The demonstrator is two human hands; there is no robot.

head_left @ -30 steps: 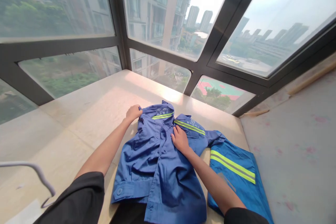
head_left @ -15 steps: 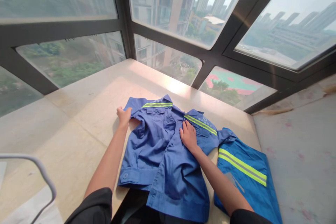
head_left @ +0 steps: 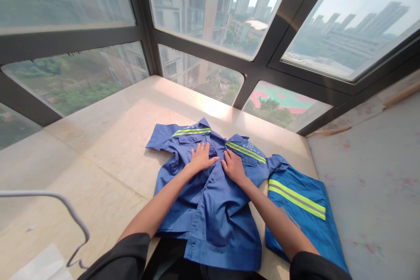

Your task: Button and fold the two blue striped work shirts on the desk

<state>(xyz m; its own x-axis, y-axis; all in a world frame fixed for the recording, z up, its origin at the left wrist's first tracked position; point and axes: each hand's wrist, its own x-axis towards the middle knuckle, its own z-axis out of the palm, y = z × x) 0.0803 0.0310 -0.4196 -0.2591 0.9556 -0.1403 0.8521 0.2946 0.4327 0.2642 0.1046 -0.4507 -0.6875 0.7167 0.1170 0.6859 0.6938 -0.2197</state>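
A blue short-sleeved work shirt (head_left: 226,214) with yellow-green reflective stripes across its chest lies spread, front up, its lower hem hanging toward me. My left hand (head_left: 201,157) rests on the shirt's chest below the left stripe, fingers spread, holding nothing. My right hand (head_left: 233,165) lies flat on the other front panel, just under the right stripe, with its fingers stretched out. The shirt's left-side sleeve (head_left: 160,135) is laid out sideways on the ledge. Its right-side sleeve (head_left: 278,162) overlaps a folded brighter blue garment (head_left: 305,223) with a reflective stripe.
The pale stone ledge (head_left: 95,148) runs up to dark window frames (head_left: 197,59) on two sides. A wall with a faint flower pattern (head_left: 370,192) bounds the right. At lower left are a grey curved rod or cable (head_left: 74,214) and some white paper (head_left: 44,267).
My left hand has let go of the left-side sleeve and moved right onto the shirt's chest. That sleeve now lies flat. My right hand stays on the shirt. The view has shifted slightly right.
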